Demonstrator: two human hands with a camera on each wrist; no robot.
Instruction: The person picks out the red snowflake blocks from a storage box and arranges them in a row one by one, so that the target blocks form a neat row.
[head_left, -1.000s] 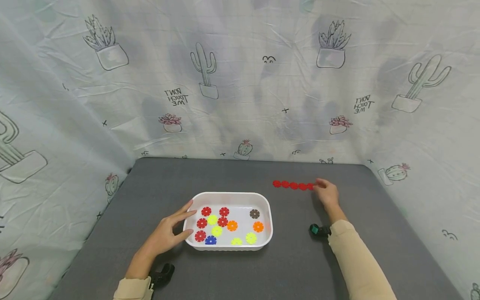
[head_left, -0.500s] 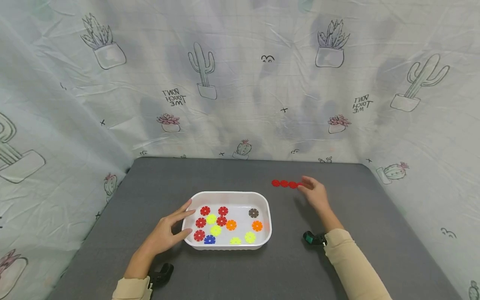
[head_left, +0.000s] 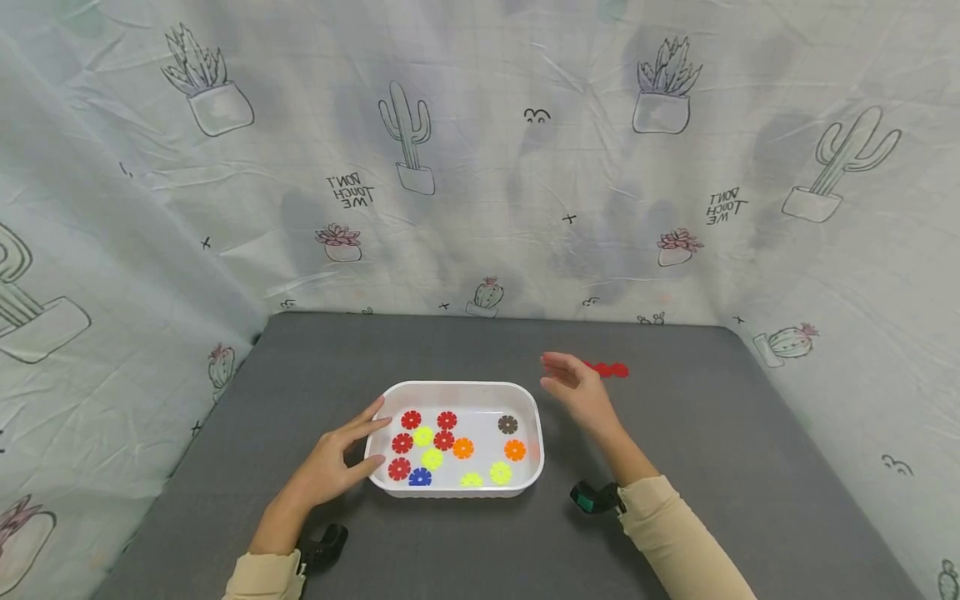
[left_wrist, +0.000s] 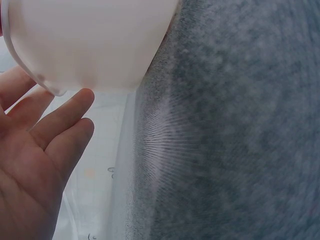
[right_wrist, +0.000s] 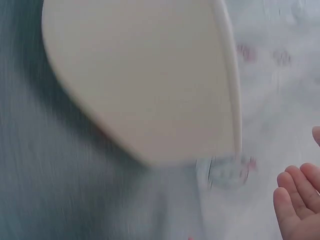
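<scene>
The white tray (head_left: 534, 407) sits mid-bench, holding loose flower-shaped discs: five red discs (head_left: 410, 419) toward its left, then yellow, orange, a blue one and a brown one. My left hand (head_left: 333, 463) rests with straight fingers against the tray's left end, gripping nothing. My right hand (head_left: 576, 388) hangs released and empty just past the tray's far right corner, fingers relaxed. Beyond it a red row (head_left: 609, 369) of joined discs lies on the grey bench (head_left: 712, 467), partly hidden by my hand. I judge the work partway: some red discs are lined up, five wait in the tray. There is open bench right and behind the row; the cactus cloth (head_left: 480, 167) walls rise at the bench's edges.
</scene>
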